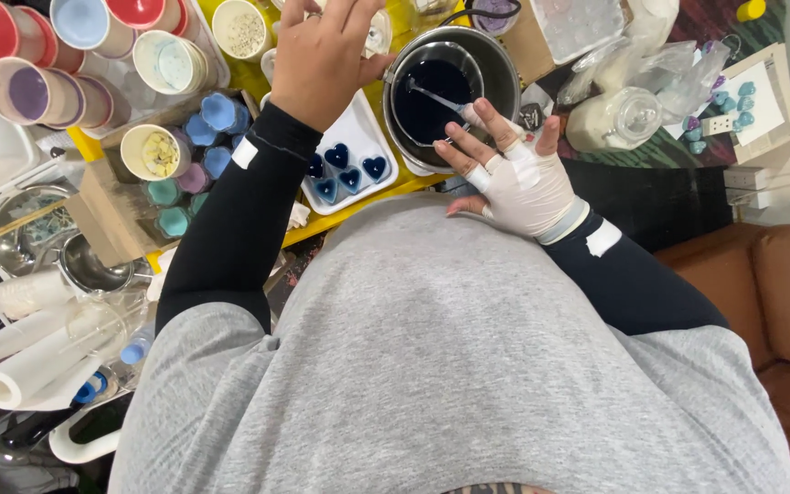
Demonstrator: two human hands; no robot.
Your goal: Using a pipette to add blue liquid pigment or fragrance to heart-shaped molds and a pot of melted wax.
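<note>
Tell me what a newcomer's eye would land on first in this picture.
First, the metal pot of dark blue liquid at top centre, where the bandaged right hand holds a thin stirring tool. Left of it, a white tray carries blue heart shapes, under the left hand. Pastel cups crowd the top left.

A shiny metal pot (454, 91) holds glossy dark blue liquid (432, 101). The white tray (368, 137) looks like smooth plastic. Matt white cloth wraps the right hand (518, 174).
</note>
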